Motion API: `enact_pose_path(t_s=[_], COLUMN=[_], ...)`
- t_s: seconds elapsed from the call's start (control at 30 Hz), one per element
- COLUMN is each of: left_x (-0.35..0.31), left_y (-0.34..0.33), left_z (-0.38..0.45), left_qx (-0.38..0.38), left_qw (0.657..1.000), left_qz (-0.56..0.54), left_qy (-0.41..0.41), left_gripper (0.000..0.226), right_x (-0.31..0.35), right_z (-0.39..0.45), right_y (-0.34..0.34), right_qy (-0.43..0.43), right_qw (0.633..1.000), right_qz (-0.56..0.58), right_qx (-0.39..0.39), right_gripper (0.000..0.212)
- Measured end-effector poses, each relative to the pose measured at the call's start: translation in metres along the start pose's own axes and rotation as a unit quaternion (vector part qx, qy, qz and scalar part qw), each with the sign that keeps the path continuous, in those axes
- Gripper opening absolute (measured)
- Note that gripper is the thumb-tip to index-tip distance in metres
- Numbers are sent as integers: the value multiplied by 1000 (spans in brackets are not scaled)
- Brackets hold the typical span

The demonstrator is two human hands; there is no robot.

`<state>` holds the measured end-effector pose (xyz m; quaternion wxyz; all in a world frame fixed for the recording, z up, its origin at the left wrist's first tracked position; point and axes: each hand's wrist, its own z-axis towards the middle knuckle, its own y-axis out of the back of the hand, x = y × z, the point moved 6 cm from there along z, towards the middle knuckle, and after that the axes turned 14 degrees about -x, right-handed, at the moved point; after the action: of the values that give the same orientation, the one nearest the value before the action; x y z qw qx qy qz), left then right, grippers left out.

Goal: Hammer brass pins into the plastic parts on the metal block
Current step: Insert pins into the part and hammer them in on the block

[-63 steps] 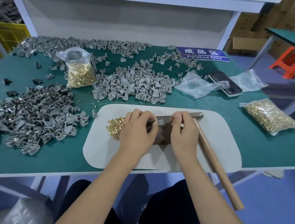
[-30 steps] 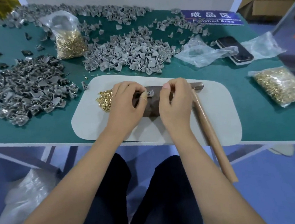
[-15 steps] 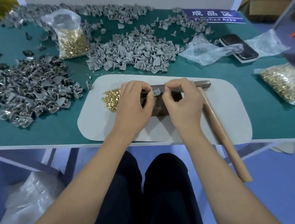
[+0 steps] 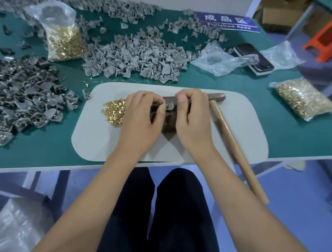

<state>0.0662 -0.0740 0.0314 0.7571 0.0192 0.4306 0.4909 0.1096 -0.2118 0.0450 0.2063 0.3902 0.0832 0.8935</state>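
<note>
Since two seconds ago our two hands have come closer together over the metal block point(image 4: 168, 123). The right hand point(image 4: 193, 114) now has its thumb straight up beside the small grey plastic part point(image 4: 169, 106), while before it was bent lower. The left hand point(image 4: 139, 118) has shifted a little toward that part, and its thumb tip now touches it.

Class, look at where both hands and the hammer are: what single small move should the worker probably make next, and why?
Probably let go with the right hand and take the wooden-handled hammer, which lies untouched beside it on the pale grey mat. Both hands, the left hand included, pinch the small grey plastic part on the dark metal block.
</note>
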Motion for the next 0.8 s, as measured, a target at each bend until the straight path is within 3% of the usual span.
enact_pose_path(t_s=[0.17,0.43,0.53,0.8], left_x=[-3,-4,-3,0], left_y=[3,6,6,5], left_z=[-1,1,0,-1], left_qx=[0,-3,-4,-3], left_qw=[1000,999,999,997], left_qz=[-16,-33,-47,-68], left_qy=[-9,-2,15,32], left_gripper=[7,4,3,3], right_x=[3,4,4,3], right_z=[1,0,-4,-1], right_y=[8,15,22,20], right_qy=[28,60,76,49], right_qw=[996,991,985,989], right_qz=[-46,-19,1,-9], right_qx=[-70,-118,-153,-138], right_gripper=[32,7,8,14])
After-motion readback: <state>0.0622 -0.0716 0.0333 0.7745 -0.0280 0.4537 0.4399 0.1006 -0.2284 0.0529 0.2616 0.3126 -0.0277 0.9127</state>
